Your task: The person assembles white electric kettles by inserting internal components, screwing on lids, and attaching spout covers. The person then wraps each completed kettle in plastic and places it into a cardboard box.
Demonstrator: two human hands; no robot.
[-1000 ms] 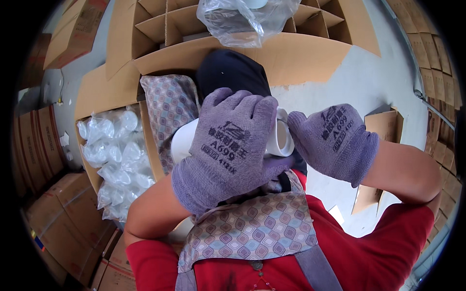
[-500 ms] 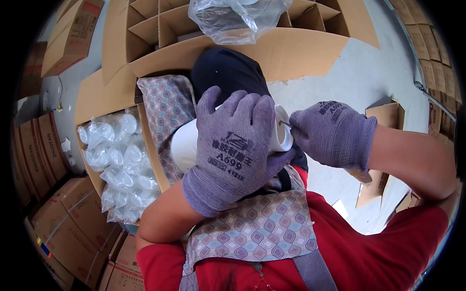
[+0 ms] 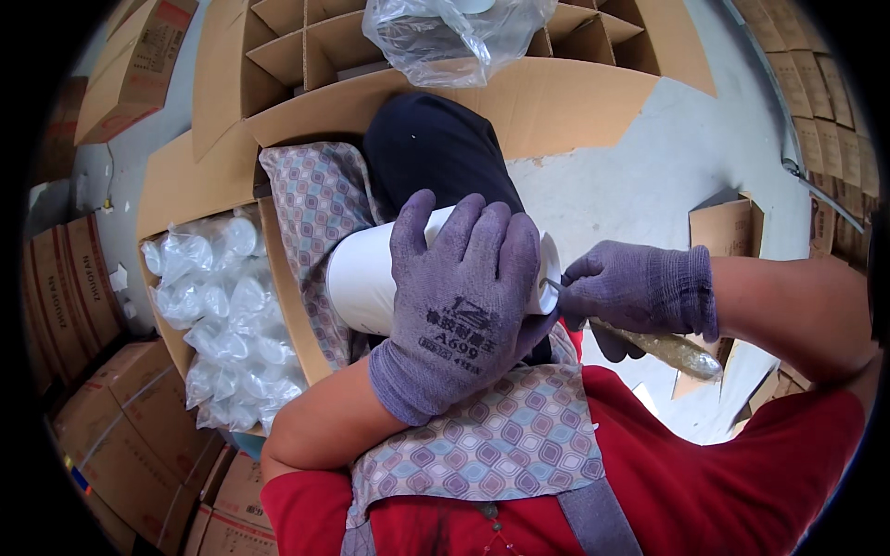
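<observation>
A white cylinder (image 3: 360,281) with an open, rimmed end lies sideways across my lap. My left hand (image 3: 464,296), in a purple-grey glove, is closed over it from above, and the glove covers much of its middle. My right hand (image 3: 616,289), gloved the same way, grips a hand tool whose thick yellowish-brown handle (image 3: 669,354) sticks out below the fingers. Its thin, bent metal tip (image 3: 553,284) is at the cylinder's open end. Whether the tip touches the rim or sits just inside, I cannot tell.
Left of my lap, a carton holds several clear plastic-wrapped pieces (image 3: 232,315). Ahead stands an open carton with cardboard dividers (image 3: 278,60), a clear plastic bag (image 3: 454,37) on top. Stacked cartons (image 3: 139,417) line the left; a flattened-looking carton (image 3: 723,232) is on the floor at right.
My right hand has moved down and turned, so more of the tool's handle shows. The tip has shifted lower along the open end. My left hand has moved slightly down and right.
</observation>
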